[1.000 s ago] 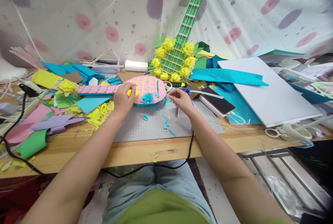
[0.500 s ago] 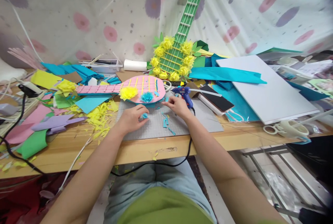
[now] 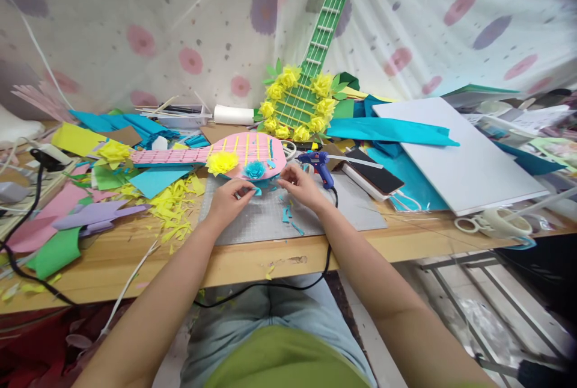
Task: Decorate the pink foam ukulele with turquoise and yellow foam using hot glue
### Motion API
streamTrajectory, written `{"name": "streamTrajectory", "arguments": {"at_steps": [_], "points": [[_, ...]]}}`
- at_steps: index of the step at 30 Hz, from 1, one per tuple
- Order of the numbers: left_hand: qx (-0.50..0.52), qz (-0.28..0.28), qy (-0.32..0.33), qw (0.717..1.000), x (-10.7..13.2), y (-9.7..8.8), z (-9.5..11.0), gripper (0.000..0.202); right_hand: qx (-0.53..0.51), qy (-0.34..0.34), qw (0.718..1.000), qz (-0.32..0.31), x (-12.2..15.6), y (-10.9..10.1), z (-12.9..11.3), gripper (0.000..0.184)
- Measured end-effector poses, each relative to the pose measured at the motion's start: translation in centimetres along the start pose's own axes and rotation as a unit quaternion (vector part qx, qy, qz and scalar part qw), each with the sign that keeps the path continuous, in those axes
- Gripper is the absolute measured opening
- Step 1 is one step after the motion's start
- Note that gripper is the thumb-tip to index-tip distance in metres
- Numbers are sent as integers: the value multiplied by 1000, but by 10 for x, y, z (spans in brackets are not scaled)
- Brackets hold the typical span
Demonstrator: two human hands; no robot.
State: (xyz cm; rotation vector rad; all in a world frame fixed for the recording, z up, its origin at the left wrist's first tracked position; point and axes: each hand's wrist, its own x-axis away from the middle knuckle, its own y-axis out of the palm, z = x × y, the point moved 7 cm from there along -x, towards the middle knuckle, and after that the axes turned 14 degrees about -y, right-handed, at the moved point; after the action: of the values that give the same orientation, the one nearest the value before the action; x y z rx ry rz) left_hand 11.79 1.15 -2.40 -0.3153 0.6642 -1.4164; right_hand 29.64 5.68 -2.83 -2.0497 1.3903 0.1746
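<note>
Between the thumb and fingertips of my left hand (image 3: 232, 200) is a small blue paper piece (image 3: 258, 191). My right hand (image 3: 301, 186) is close by to the right, its thumb and fingers drawn together; whether anything is in them is too small to see. Just beyond both hands lies a pink paper guitar (image 3: 246, 146) with yellow strings, its neck pointing left. A yellow paper flower (image 3: 222, 162) and a blue paper flower (image 3: 254, 169) sit on its body. Blue scraps (image 3: 286, 213) lie on the grey cutting mat (image 3: 243, 228) below the hands.
A blue glue gun (image 3: 321, 166) lies right of my right hand, its black cable (image 3: 270, 284) looping over the table edge. Behind stands a green paper guitar (image 3: 318, 45) with yellow flowers. Yellow shreds (image 3: 174, 201) lie left, a phone (image 3: 374, 168) and white board (image 3: 455, 165) right.
My left hand has lifted slightly and its fingers have closed in a pinch on the blue paper piece. My right hand has shifted slightly left, towards it.
</note>
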Motion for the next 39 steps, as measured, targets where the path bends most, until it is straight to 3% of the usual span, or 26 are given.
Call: {"name": "streamTrajectory", "arguments": {"at_steps": [7, 13, 21, 26, 31, 35, 39], "points": [[69, 18, -41, 997, -3, 11, -5, 16, -158, 78, 981, -80, 5, 39, -13, 34], [65, 16, -48, 997, -4, 15, -5, 17, -200, 100, 974, -41, 2, 38, -14, 24], [112, 11, -21, 993, -6, 15, -6, 13, -241, 63, 968, -33, 0, 39, -5, 27], [178, 65, -55, 980, -4, 0, -8, 14, -175, 43, 983, 35, -4, 15, -2, 22], [203, 135, -43, 969, 0, -22, -5, 15, -11, 4, 992, 122, -24, -21, 3, 13], [150, 196, 8, 969, 4, -36, 1, 12, 102, 4, 992, 80, -49, -17, 7, 12], [215, 164, -41, 962, 3, -36, -7, 15, 214, 1, 976, 28, -63, -3, 9, 16]]}}
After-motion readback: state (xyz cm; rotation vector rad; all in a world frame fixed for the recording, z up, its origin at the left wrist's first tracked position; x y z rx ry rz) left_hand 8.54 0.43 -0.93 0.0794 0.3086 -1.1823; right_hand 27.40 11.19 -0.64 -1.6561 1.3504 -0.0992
